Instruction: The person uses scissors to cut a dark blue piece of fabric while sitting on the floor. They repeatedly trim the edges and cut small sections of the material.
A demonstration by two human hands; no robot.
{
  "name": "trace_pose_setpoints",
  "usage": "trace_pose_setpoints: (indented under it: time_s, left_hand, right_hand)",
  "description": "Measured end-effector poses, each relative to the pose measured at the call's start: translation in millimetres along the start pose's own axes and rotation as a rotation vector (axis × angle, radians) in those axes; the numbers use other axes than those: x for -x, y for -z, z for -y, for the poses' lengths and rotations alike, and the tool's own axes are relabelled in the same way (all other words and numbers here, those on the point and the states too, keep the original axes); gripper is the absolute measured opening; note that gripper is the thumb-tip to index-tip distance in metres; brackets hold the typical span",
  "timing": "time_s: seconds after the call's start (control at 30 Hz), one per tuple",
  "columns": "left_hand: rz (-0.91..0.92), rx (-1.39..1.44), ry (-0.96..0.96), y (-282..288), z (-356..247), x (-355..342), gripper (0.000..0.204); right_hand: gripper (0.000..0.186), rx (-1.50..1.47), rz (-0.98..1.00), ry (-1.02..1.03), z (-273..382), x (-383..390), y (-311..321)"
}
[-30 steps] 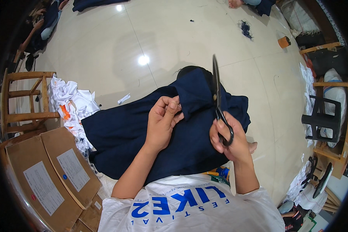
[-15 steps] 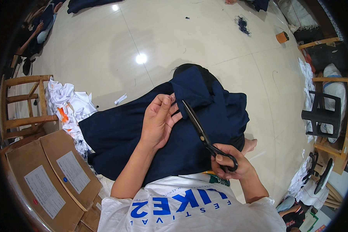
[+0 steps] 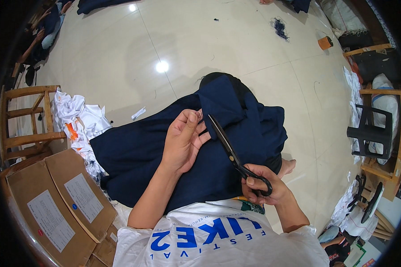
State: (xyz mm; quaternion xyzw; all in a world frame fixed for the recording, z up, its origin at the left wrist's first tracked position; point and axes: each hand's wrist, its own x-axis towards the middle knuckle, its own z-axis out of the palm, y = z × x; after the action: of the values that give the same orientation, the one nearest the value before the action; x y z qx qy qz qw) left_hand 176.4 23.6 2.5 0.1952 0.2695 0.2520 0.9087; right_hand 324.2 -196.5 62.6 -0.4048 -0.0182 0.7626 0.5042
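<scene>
A large navy blue cloth [image 3: 151,147] lies spread over my lap and legs, with a folded flap [image 3: 223,100] raised at its far middle. My left hand [image 3: 185,135] pinches at the left edge of this flap between thumb and forefinger, and its other fingers reach against the cloth. Whether a loose thread is also in the pinch is too small to tell. In my right hand [image 3: 265,184] is a pair of black-handled scissors [image 3: 229,151], gripped by the handles. The blades look nearly closed and point up and left, their tips close to the flap's edge and my left fingertips.
Left of me stand cardboard boxes [image 3: 44,209], a wooden stool [image 3: 31,115] and a heap of white cloth scraps [image 3: 82,113]. A black plastic stool [image 3: 372,133] is at right. A tangle of dark thread [image 3: 279,29] lies on the tiled floor. Other people sit at the far edges.
The scissors' tips have shifted very slightly left, toward the flap's edge. My left hand keeps its pinch in nearly the same place.
</scene>
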Motion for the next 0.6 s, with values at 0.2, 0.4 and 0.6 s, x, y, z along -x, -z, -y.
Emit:
trace_pose_setpoints:
  time_s: [0.2, 0.4, 0.6]
  left_hand:
    - [0.010, 0.009, -0.004, -0.1, -0.6, 0.0, 0.016]
    - [0.009, 0.005, 0.009, -1.8, -1.4, 2.1, 0.017]
    - [0.042, 0.024, 0.018, 1.3, 2.7, 3.9, 0.016]
  right_hand:
    - [0.023, -0.012, 0.014, 0.015, -2.9, 0.8, 2.3]
    - [0.023, -0.007, 0.006, 0.020, -0.2, -0.8, -0.7]
    - [0.027, -0.010, -0.022, 0.000, 3.9, -2.6, -5.1]
